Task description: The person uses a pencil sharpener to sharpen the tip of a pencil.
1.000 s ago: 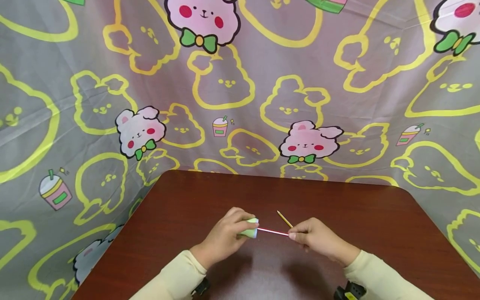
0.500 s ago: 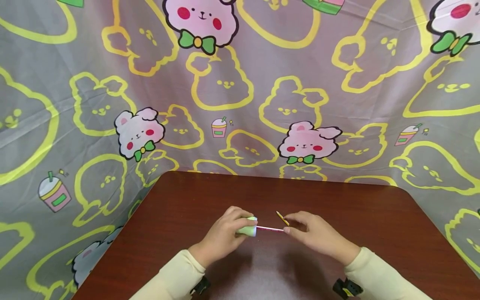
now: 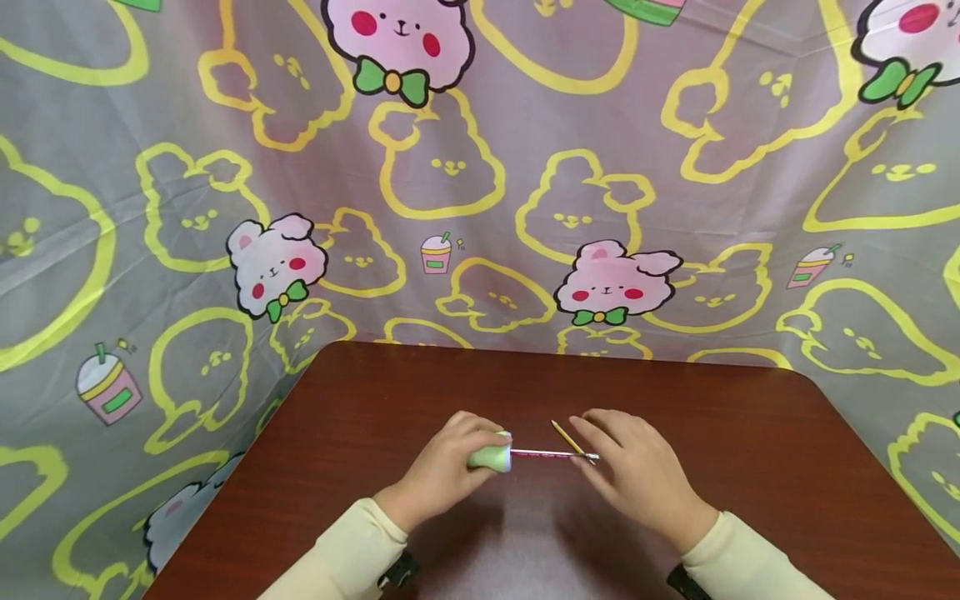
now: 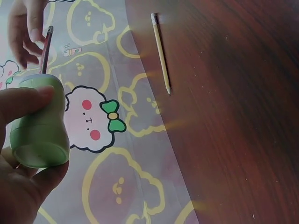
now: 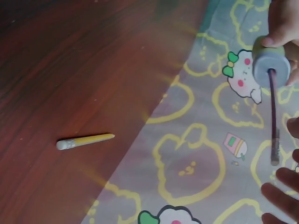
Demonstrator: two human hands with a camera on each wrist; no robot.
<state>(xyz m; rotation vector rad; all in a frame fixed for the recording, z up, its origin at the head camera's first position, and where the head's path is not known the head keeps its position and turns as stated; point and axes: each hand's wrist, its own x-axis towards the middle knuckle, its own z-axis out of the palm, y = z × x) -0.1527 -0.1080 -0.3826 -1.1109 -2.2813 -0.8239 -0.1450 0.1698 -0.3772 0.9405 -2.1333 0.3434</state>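
Note:
My left hand (image 3: 442, 467) grips a light green pencil sharpener (image 4: 39, 123), with fingers and thumb wrapped around its waisted body. A dark red pencil (image 5: 274, 112) is stuck point-first into the hole in the sharpener's pale end, its silvery eraser end outward. In the head view that pencil lies nearly level, pointing right. Beside its free end is my right hand (image 3: 641, 467), fingers spread and extended. The right wrist view shows the right fingers (image 5: 280, 191) apart from the pencil. A second, yellow pencil (image 4: 161, 58) lies on the table just beyond the hands.
Both hands are over a dark reddish-brown table (image 3: 420, 383) with rounded far corners. A grey cloth (image 3: 495, 233) printed with cartoon rabbits and yellow outlines hangs behind and to the sides of it.
A second ago my right hand pinched the red pencil's end. Its fingers have since loosened and spread, baring the eraser end. My left hand keeps its grip on the sharpener, nearly still.

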